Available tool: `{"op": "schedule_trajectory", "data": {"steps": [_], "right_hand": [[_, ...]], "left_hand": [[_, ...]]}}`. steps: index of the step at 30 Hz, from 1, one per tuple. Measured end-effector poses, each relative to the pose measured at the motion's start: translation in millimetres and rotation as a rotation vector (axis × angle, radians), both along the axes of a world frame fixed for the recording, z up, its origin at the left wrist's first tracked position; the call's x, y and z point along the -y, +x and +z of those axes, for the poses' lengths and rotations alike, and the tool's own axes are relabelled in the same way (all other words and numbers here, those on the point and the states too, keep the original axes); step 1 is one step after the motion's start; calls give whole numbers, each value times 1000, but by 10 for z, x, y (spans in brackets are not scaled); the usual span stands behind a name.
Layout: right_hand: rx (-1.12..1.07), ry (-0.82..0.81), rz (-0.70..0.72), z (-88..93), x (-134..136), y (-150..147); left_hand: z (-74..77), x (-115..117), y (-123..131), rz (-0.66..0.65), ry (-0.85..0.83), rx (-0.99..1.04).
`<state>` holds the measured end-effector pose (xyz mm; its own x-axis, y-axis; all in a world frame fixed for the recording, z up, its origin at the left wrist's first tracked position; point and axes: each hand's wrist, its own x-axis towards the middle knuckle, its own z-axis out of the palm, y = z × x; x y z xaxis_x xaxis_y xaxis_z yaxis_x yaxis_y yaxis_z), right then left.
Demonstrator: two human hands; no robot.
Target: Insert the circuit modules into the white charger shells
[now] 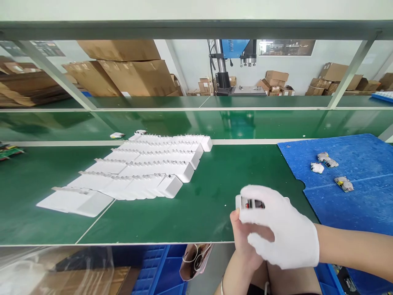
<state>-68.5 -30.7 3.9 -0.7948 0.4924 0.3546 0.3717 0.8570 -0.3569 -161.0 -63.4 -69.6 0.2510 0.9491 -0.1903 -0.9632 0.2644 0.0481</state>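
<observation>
A small white plastic housing, with dark and red parts inside, is held just above the front of the green bench. My left hand, bare, grips it from below with the thumb at its left end. My right hand, in a white glove, curls over the housing from the right, its fingers closed on the top and hiding much of it. To the left, similar white housings lie in several slanted rows. Small circuit boards with whitish coating rest on a blue sheet at the right.
A raised green shelf with pale metal posts runs behind the bench. One white-topped piece sits on it; green boards lie far left. Blue crates and a bag are below. Cardboard boxes and a blue machine stand beyond.
</observation>
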Motion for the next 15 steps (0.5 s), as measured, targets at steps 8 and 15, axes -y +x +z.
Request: {"op": "schedule_trajectory", "data": {"steps": [8, 15], "right_hand": [[-65, -85, -101, -78, 17, 25], [-198, -217, -316, 43, -120, 110]], "left_hand": [[-35, 1, 11, 30, -67, -60], [53, -24, 24, -11, -48, -17]]}}
